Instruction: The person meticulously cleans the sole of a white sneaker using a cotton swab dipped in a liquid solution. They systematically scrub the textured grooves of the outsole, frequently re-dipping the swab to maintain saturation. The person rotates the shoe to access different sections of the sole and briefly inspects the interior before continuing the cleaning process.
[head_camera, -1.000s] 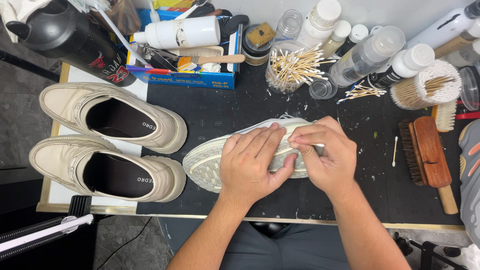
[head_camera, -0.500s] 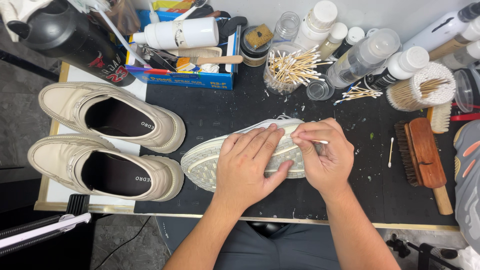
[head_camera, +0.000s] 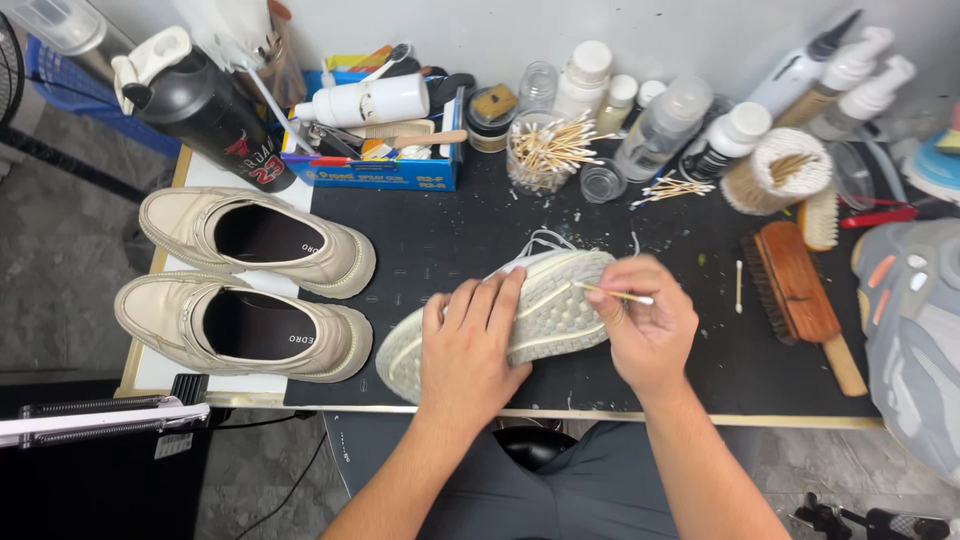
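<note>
- Pressing down on the upturned sole of a white sneaker (head_camera: 540, 310), the left hand (head_camera: 468, 350) lies flat with fingers spread, its grip clamped over the shoe's middle.
- The sneaker rests sole-up near the centre of the black bench (head_camera: 440, 235), toe pointing toward 8 o'clock and heel toward 2 o'clock, white laces showing at its far edge.
- At 3 o'clock from the sneaker, the right hand (head_camera: 650, 330) has its grip pinched on a cotton swab (head_camera: 612, 293), whose tip touches the sole near the heel.
- A pair of cream loafers (head_camera: 255, 285) stands at 9 o'clock from the sneaker, side by side, well apart from both hands.
- A wooden brush (head_camera: 795, 285) lies at 3 o'clock from the right hand, with a loose swab between them.
- At 12 o'clock along the bench's far edge stand a jar of swabs (head_camera: 540, 150), white bottles and a blue box (head_camera: 375, 170) of tools.
- A grey sneaker (head_camera: 915, 330) sits at the bench's right end.
</note>
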